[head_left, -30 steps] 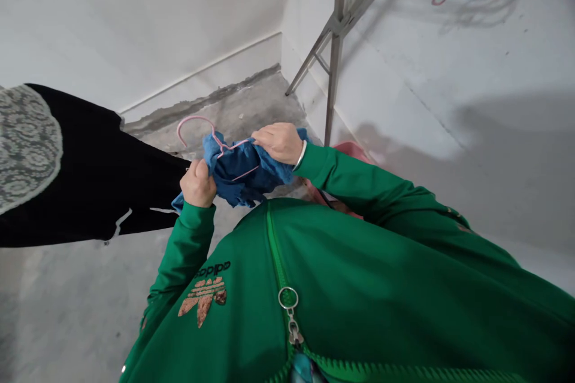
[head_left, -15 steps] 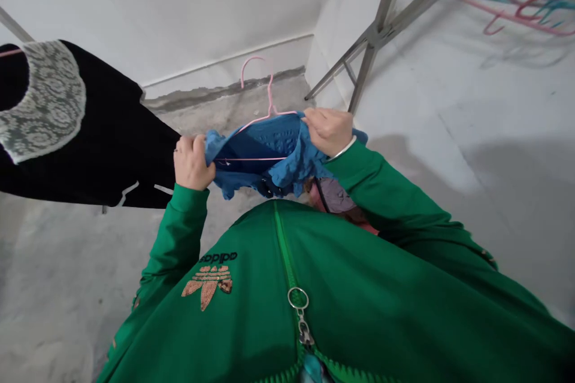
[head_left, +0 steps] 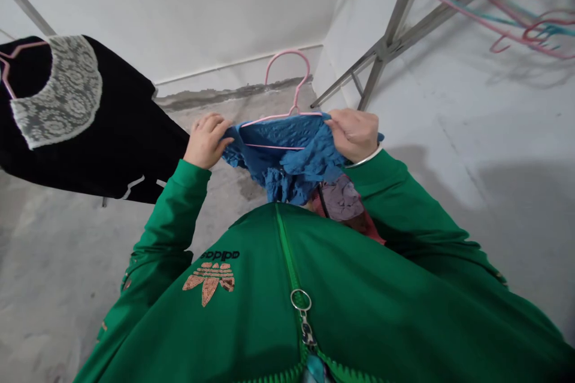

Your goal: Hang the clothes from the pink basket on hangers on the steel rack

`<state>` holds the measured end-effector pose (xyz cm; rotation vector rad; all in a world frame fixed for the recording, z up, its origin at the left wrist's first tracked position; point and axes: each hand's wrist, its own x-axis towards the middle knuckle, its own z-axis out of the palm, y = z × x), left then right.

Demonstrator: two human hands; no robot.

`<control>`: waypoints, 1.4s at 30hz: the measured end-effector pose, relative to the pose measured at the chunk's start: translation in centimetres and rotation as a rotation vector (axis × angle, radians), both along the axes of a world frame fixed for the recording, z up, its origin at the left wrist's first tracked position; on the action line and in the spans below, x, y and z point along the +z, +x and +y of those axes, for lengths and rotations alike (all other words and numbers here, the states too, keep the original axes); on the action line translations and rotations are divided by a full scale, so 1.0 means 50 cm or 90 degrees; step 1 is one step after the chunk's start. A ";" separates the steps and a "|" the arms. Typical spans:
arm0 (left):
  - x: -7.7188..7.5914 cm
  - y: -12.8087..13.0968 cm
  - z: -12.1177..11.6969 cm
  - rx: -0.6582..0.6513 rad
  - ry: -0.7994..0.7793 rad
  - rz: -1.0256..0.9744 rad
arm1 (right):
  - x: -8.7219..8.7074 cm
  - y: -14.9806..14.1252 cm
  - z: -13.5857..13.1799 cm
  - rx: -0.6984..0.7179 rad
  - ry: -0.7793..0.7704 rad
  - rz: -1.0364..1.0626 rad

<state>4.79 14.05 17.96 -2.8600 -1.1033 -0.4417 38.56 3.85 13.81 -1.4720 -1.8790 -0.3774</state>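
A blue textured garment (head_left: pixel 287 158) hangs on a pink wire hanger (head_left: pixel 290 93) in front of my chest, its hook pointing up. My left hand (head_left: pixel 206 140) pinches the garment's left shoulder edge with closed fingers. Closed on the right shoulder edge, where the hanger arm ends, is my right hand (head_left: pixel 354 133). Both arms wear green jacket sleeves. Part of the garment bunches below the hanger.
A black garment with a white lace collar (head_left: pixel 76 114) hangs on a hanger at the left. A metal drying rack (head_left: pixel 381 48) stands at the right with several pink and teal hangers (head_left: pixel 530 27). Reddish clothes (head_left: pixel 345 206) lie below my right arm. The floor is bare concrete.
The hanger has turned from tilted left to upright with its hook up. My hands moved apart and upward, spreading the blue garment across the hanger. The view has shifted left.
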 end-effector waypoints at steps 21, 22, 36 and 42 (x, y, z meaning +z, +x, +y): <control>-0.004 0.064 0.018 0.095 0.041 -0.152 | -0.013 0.076 0.020 0.068 -0.135 0.024; 0.002 0.053 0.022 0.111 0.053 -0.161 | -0.027 0.094 0.020 0.052 -0.169 0.051; 0.043 -0.039 0.054 0.061 0.211 -0.251 | -0.096 0.134 0.035 0.005 -0.217 0.311; 0.043 -0.047 0.054 0.077 0.202 -0.223 | 0.023 0.124 0.002 0.057 -0.147 0.214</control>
